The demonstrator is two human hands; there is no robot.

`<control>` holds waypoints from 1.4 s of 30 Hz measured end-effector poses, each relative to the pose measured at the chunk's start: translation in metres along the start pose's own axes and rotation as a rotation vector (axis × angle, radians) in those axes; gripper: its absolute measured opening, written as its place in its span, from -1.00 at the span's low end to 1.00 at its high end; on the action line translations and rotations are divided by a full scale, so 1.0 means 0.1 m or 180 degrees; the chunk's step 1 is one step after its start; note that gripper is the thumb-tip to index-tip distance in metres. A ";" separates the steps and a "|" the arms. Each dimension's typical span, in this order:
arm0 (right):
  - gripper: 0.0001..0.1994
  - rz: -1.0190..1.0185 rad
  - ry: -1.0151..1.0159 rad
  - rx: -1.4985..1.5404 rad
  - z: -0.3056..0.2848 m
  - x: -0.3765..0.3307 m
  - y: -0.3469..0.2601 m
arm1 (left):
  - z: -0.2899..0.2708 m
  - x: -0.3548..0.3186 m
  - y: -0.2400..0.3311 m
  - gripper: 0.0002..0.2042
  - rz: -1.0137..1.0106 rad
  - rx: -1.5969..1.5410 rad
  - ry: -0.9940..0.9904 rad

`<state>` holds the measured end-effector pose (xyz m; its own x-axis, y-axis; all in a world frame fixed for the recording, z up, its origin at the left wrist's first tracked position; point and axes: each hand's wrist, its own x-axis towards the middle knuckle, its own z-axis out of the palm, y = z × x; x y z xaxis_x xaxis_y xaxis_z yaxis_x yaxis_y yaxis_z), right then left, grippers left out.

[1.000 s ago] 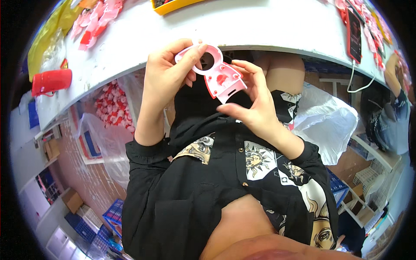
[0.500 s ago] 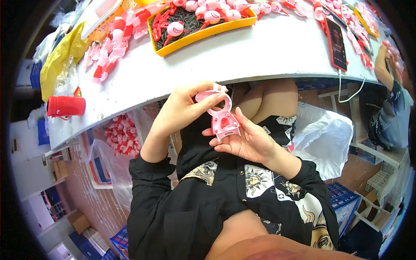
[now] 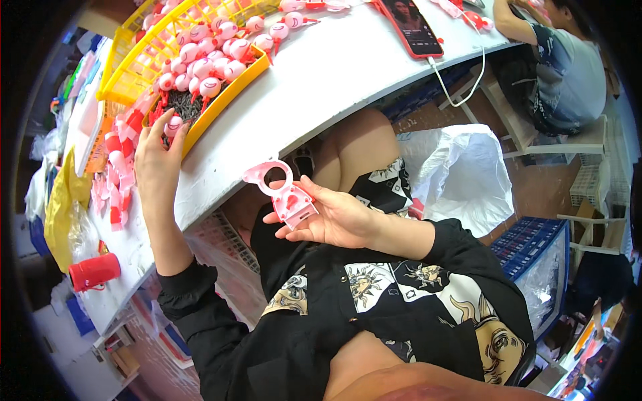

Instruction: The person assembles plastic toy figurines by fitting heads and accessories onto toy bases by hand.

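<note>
Left hand reached up onto the white table, fingers loosely spread, fingertips on a pink ball piece at the edge of the yellow tray; no closed grip seen. Right hand lay palm up and open above the lap, the pink plastic ring-shaped part resting on its fingers, thumb not clamped. Red phone lay further along the table. Red cup stood near the table's left end.
</note>
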<state>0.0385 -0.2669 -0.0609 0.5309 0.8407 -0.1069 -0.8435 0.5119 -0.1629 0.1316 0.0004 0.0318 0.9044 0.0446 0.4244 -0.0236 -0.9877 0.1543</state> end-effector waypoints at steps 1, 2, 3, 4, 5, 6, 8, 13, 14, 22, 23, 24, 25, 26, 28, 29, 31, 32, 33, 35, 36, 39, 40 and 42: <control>-0.43 -0.0050 0.0032 -0.0029 -0.01 -0.01 -0.01 | 0.02 0.01 -0.03 -0.65 -0.0007 -0.0054 -0.0006; -0.44 -0.0090 0.0064 -0.0055 -0.01 -0.02 -0.01 | 0.04 0.02 -0.05 -0.65 -0.0023 -0.0101 -0.0013; -0.44 -0.0083 0.0050 -0.0052 -0.01 -0.02 -0.02 | 0.03 0.01 -0.06 -0.65 -0.0025 -0.0086 -0.0009; -0.44 -0.0104 0.0042 -0.0077 -0.01 -0.02 -0.03 | 0.02 0.00 -0.08 -0.66 -0.0218 -0.0241 -0.0036; -0.45 -0.0146 0.0049 -0.0104 -0.02 -0.02 -0.05 | 0.04 0.00 -0.08 -0.67 -0.0397 -0.0417 -0.0068; -0.45 -0.0141 0.0049 -0.0104 -0.01 -0.02 -0.07 | 0.05 -0.01 -0.08 -0.67 -0.0402 -0.0415 -0.0068; -0.51 -0.0229 0.0212 -0.0200 0.04 -0.03 -0.10 | 0.05 -0.09 -0.09 -0.69 -0.0567 -0.1370 0.0354; -0.53 -0.0285 0.0173 -0.0096 0.01 -0.03 -0.12 | 0.06 -0.60 -0.29 -0.63 -0.0415 -0.2091 0.1231; -0.53 -0.0237 0.0195 -0.0149 -0.01 -0.02 -0.11 | 0.05 -0.75 -0.24 -0.63 -0.0420 -0.2099 0.1222; -0.47 -0.0029 0.0084 -0.0213 -0.05 0.07 -0.02 | 0.08 -1.71 -0.01 -0.58 -0.0125 -0.0596 0.1204; -0.47 0.0021 0.0069 -0.0232 -0.04 0.09 0.00 | 0.12 -1.77 -0.02 -0.64 -0.0252 -0.0770 0.1277; -0.47 0.0070 0.0055 -0.0251 -0.02 0.10 0.03 | 0.16 -1.82 -0.04 -0.64 -0.0267 -0.0768 0.1283; -0.47 0.0084 0.0059 -0.0259 -0.02 0.10 0.05 | 0.20 -1.86 -0.05 -0.64 -0.0494 -0.1047 0.1368; -0.47 0.0102 0.0051 -0.0283 -0.02 0.10 0.06 | 0.23 -1.88 -0.05 -0.65 -0.0719 -0.1333 0.1451; -0.47 0.0130 0.0053 -0.0316 -0.02 0.10 0.08 | 0.22 -1.91 -0.01 -0.65 -0.0984 -0.1529 0.1366; -0.46 0.0127 0.0094 -0.0325 -0.01 0.09 0.10 | 0.21 -1.93 0.01 -0.66 -0.1234 -0.1709 0.1274; -0.46 0.0142 0.0140 -0.0334 0.00 0.08 0.10 | 0.22 -1.99 0.01 -0.67 -0.1331 -0.1951 0.1255; -0.48 0.0082 0.0173 -0.0341 0.01 0.07 0.10 | 0.23 -2.01 0.00 -0.68 -0.1407 -0.2203 0.1227; -0.50 0.0023 0.0205 -0.0346 0.01 0.07 0.10 | 0.25 -2.02 -0.01 -0.68 -0.1419 -0.2201 0.1225; -0.50 0.0033 0.0214 -0.0359 0.03 0.08 0.09 | 0.29 -2.03 -0.04 -0.72 -0.1477 -0.2397 0.1381; -0.50 0.0033 0.0217 -0.0375 0.03 0.09 0.09 | 0.28 -2.01 -0.05 -0.72 -0.1496 -0.2388 0.1376; -0.46 0.0118 0.0123 -0.0317 0.01 0.15 0.12 | 0.23 -1.95 -0.04 -0.72 -0.1698 -0.2901 0.1374; -0.46 0.0150 0.0129 -0.0314 0.01 0.17 0.12 | 0.22 -1.92 -0.02 -0.72 -0.1727 -0.2887 0.1383; -0.47 0.0219 0.0179 -0.0393 -0.02 0.18 0.14 | 0.18 -1.90 0.03 -0.71 -0.1952 -0.2998 0.1322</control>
<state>0.0365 -0.2453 -0.0669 0.4789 0.8600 -0.1761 -0.8633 0.4250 -0.2723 -0.0322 -0.0137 -0.0645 0.6713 0.6859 0.2808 -0.0961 -0.2951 0.9506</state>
